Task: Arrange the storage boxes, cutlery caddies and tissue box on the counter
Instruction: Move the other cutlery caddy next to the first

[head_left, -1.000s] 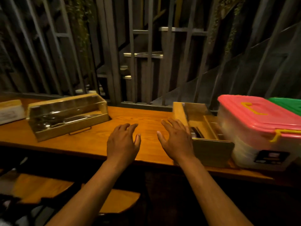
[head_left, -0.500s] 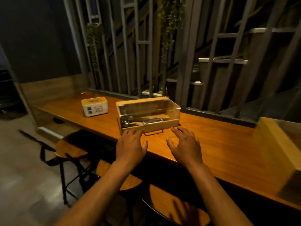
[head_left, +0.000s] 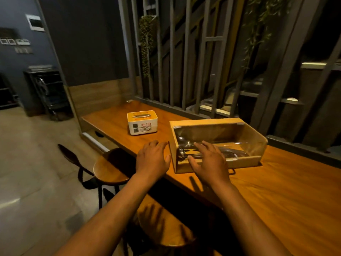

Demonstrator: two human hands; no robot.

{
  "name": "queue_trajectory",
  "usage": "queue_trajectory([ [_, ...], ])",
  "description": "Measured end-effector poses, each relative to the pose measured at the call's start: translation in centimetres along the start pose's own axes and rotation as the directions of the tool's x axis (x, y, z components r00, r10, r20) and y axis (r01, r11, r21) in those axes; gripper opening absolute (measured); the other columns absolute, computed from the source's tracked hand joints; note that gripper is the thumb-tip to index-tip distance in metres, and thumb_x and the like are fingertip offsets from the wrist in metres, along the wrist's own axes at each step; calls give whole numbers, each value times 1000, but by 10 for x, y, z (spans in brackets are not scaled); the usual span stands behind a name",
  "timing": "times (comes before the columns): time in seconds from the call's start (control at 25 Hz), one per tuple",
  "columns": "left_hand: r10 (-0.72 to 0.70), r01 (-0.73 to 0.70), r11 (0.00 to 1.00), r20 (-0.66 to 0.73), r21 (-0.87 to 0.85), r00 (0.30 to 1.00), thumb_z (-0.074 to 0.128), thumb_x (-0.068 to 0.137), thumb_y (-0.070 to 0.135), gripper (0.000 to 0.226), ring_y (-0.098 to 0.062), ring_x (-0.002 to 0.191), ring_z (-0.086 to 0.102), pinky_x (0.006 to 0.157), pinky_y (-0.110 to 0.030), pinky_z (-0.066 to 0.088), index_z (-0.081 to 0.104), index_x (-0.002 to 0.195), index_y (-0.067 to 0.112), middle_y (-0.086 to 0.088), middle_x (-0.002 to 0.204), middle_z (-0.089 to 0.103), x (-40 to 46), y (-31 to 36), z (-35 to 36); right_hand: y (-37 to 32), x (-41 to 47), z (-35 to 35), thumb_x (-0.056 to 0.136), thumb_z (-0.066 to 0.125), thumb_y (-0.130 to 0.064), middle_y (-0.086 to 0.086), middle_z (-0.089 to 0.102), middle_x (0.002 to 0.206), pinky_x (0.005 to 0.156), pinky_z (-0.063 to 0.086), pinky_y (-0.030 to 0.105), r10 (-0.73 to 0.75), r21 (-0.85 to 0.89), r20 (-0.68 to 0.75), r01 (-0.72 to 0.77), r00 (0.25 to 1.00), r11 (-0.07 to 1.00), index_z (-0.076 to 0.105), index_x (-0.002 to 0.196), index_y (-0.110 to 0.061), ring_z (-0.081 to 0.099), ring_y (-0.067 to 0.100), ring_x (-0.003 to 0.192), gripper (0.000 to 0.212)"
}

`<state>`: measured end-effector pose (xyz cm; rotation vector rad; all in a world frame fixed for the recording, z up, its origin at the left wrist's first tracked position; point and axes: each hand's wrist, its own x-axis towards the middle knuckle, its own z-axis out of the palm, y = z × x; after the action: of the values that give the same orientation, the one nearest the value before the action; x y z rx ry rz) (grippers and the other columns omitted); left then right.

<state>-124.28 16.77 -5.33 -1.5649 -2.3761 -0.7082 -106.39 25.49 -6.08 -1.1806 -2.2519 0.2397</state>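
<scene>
1. Since half a second ago both hands have reached the cutlery caddy (head_left: 217,145) at frame centre.
2. Counter (head_left: 276,191) lies bare at lower right.
3. Tissue box (head_left: 142,122) sits upper left of the caddy, apart.
4. Left hand (head_left: 152,160) and right hand (head_left: 210,163) spread open, gripping nothing.

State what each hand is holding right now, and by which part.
Nothing is held. The left hand hovers open beside the cutlery caddy; the right hand is spread open in front of it, gripping nothing.
</scene>
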Motion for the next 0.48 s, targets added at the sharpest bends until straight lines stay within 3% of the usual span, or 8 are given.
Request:
queue_trajectory([
  [0.28,108,-107,994,26,-24,994,52,91,42,45,-29,118,52,92,-44,45,51,133,27,-8,126,60,121,-53,46,-44,63,62,72,35,-79,3,38,152,113,13,58,115,-244,-13,-114,993,963,41,140,-38,25,28,143,79],
  [0.4,99,-61,963,133,-264,986,43,96,46,48,-33,118,55,93,-44,44,45,139,25,-11,129,61,160,-46,65,-43,60,71,82,37,-67,1,42,151,114,13,59,140,-303,-106,-166,984,938,40,141,-36,30,27,142,67],
  [0.48,73,73,879,284,-472,956,42,97,50,54,-34,123,52,98,-42,43,41,144,24,-12,137,56,173,-29,76,-34,48,63,87,39,-62,-3,44,149,116,15,57,97,-299,-176,-147,980,943,42,140,-37,35,24,139,60],
])
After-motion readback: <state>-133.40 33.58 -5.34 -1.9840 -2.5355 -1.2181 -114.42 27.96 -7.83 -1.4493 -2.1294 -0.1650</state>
